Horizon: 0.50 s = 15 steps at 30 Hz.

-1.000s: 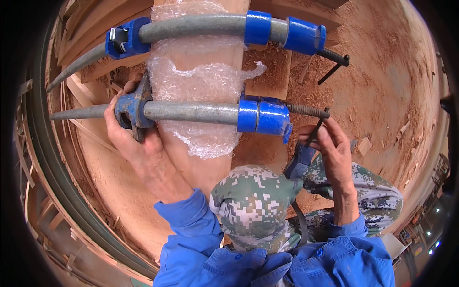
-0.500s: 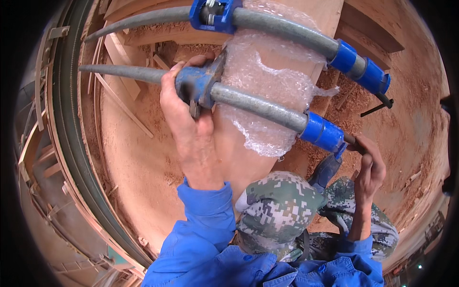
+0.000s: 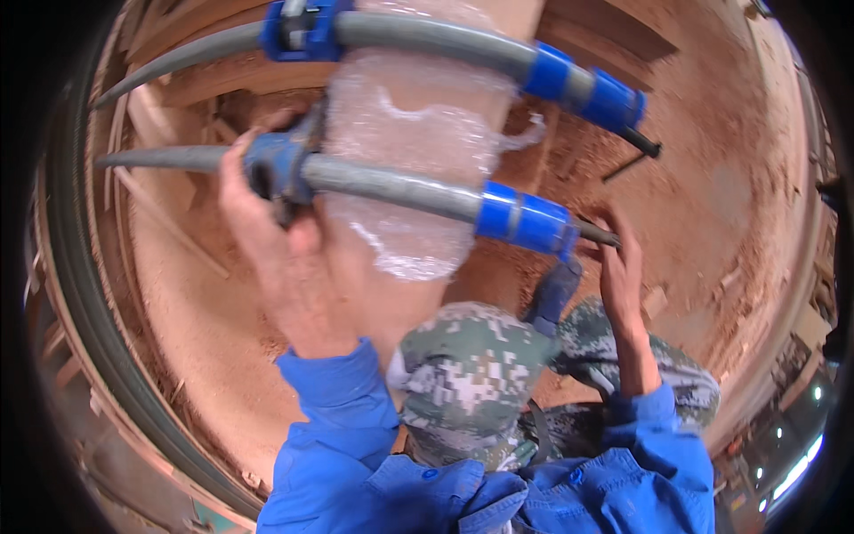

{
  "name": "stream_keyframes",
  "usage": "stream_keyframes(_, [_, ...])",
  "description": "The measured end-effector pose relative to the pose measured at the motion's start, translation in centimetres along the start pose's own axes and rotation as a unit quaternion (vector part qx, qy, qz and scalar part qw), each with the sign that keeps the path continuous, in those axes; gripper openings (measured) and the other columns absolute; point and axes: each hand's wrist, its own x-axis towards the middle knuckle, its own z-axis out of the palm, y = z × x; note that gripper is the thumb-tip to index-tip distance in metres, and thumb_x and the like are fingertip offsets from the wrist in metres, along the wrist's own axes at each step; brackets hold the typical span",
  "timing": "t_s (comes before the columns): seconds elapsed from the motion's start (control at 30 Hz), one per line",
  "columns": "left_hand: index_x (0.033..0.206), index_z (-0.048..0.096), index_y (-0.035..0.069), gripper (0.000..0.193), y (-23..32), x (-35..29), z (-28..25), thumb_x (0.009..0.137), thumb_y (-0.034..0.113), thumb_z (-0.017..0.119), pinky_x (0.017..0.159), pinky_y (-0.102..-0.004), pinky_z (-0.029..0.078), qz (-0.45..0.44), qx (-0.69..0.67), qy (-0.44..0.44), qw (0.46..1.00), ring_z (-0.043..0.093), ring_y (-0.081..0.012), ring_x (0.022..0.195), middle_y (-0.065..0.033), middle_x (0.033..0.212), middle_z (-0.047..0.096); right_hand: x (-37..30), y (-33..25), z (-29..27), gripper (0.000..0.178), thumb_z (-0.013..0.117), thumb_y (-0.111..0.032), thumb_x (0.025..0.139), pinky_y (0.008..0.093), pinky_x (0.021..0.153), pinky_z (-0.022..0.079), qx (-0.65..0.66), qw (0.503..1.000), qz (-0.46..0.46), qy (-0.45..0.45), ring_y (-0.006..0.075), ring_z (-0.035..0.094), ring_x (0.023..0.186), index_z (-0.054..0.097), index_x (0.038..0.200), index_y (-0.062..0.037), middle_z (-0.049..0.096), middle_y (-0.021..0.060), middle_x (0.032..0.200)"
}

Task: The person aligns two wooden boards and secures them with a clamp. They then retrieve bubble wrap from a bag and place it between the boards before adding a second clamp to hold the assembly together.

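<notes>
A blue-jawed pipe clamp (image 3: pixel 400 189) lies across a wooden board (image 3: pixel 382 298), over a sheet of bubble wrap (image 3: pixel 414 133). My left hand (image 3: pixel 289 276) is closed round the clamp's worn blue sliding jaw (image 3: pixel 277 166) at the board's left edge, slightly smeared by motion. On the right, my right hand (image 3: pixel 625 280) has its fingers curled about the dark screw handle (image 3: pixel 598 233), just beyond the blue screw end (image 3: pixel 525 218). A second, similar pipe clamp (image 3: pixel 436 40) spans the board farther away; neither hand touches it.
Camouflage-clad knees (image 3: pixel 471 360) are under my arms, with a dark shoe (image 3: pixel 553 294) near the clamp's screw end. Reddish sawdust (image 3: pixel 694 205) and wood scraps cover the floor. A long dark rail (image 3: pixel 84 303) curves along the left; more timber (image 3: pixel 240 84) lies beyond the board.
The board, clamps and both hands have shifted left in the picture as the view moved. My left hand keeps its hold; my right hand's fingers have changed position around the screw handle.
</notes>
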Motion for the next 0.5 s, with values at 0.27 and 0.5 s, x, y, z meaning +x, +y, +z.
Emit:
stream_keyframes(0.27, [0.101,0.053,-0.006,0.033,-0.4,0.4,-0.4,0.097,0.023,0.040,0.089,-0.0409,0.054,0.025,-0.004,-0.029,0.999,0.063,-0.0313,0.100,-0.0228,0.103,0.065,-2.5,-2.0,0.0,0.050,0.045,-0.041,0.104,0.0282,0.067,0.054,0.093,0.985,0.055,-0.137,0.0158,0.063,0.063,0.066,0.106,0.0040,0.067,0.0106,0.074])
stream_keyframes(0.5, [0.098,0.060,-0.011,0.038,-0.2,0.4,-0.8,0.096,0.022,0.041,0.089,-0.0399,0.054,0.024,-0.005,-0.047,0.999,0.065,-0.0312,0.097,-0.0243,0.102,0.066,-4.3,-9.1,-0.5,0.053,0.050,-0.031,0.102,0.0258,0.048,0.053,0.150,0.956,0.223,-0.120,0.0143,0.057,0.045,0.037,0.142,0.0021,0.061,0.0085,0.064])
